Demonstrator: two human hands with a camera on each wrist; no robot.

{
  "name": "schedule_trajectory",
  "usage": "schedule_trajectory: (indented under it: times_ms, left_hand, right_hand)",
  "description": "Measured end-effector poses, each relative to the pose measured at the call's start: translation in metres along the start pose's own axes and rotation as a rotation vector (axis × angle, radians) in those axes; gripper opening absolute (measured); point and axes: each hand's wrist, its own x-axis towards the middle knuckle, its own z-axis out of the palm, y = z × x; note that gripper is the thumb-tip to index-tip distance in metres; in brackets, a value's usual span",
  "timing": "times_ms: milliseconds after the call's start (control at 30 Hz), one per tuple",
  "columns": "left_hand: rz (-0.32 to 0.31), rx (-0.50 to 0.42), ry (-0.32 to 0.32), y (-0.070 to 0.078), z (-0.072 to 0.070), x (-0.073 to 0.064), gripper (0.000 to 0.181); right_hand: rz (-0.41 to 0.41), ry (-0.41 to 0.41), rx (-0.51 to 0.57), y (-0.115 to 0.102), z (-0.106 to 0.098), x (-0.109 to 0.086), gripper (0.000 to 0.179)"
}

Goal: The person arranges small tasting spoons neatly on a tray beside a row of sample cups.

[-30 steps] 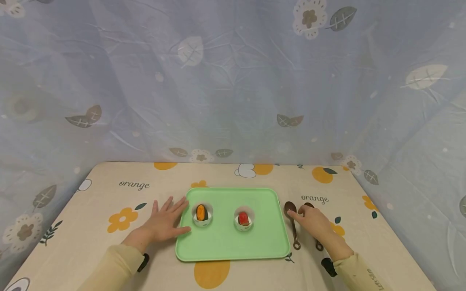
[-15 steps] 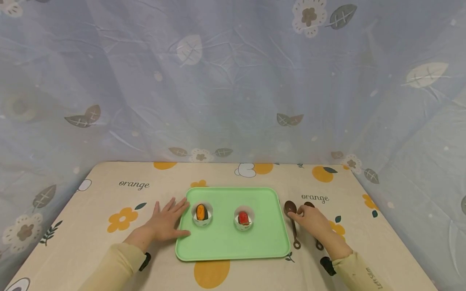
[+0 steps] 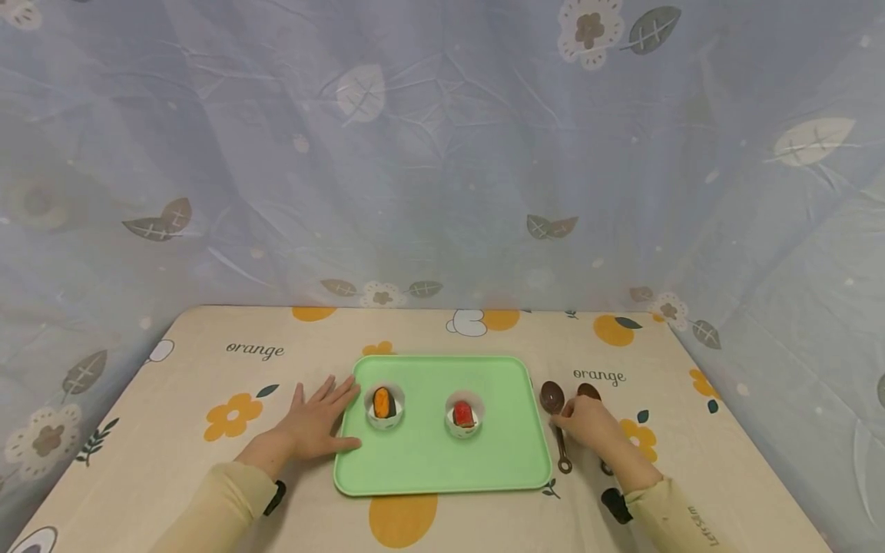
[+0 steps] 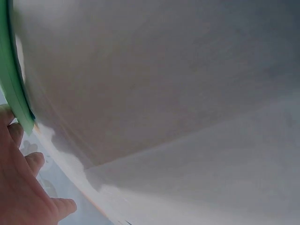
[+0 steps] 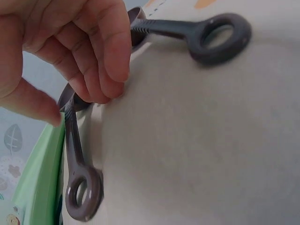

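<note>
A light green tray (image 3: 429, 476) lies mid-table with two small white cups on it. The left cup (image 3: 384, 422) holds an orange-topped sushi piece (image 3: 382, 403); the right cup (image 3: 465, 432) holds a red-topped one (image 3: 462, 415). My left hand (image 3: 311, 426) rests with spread fingers at the tray's left edge. To the tray's right lie two brown spoons. My right hand (image 3: 593, 424) is at the nearer one (image 5: 73, 136), thumb and fingers on either side of its handle, with a gap showing. The other spoon (image 5: 171, 28) lies beyond, partly hidden by that hand.
A beige tablecloth (image 3: 263, 384) printed with oranges and flowers covers the table. Blue-grey patterned curtains (image 3: 442, 192) hang behind it and along both sides. Black bands (image 3: 615, 505) circle the wrists.
My right hand has shifted slightly toward me, down from the left spoon's bowl to the top of its handle. The left hand, tray and cups stay put.
</note>
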Motion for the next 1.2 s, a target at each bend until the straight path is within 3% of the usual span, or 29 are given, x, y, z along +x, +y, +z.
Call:
schedule_trajectory:
  times_ms: [800,1200]
  left_hand:
    - [-0.006,-0.009,-0.021,0.0010,-0.0022,-0.0006,0.089]
    - [-0.009,-0.007,-0.013,-0.0005,-0.0001,0.0012,0.089]
  right_hand:
    - [0.093,-0.113,0.345,-0.0007,0.0039,0.0010,0.015]
    - [0.126,-0.159,0.456,0.0041,0.0002,0.0039,0.009]
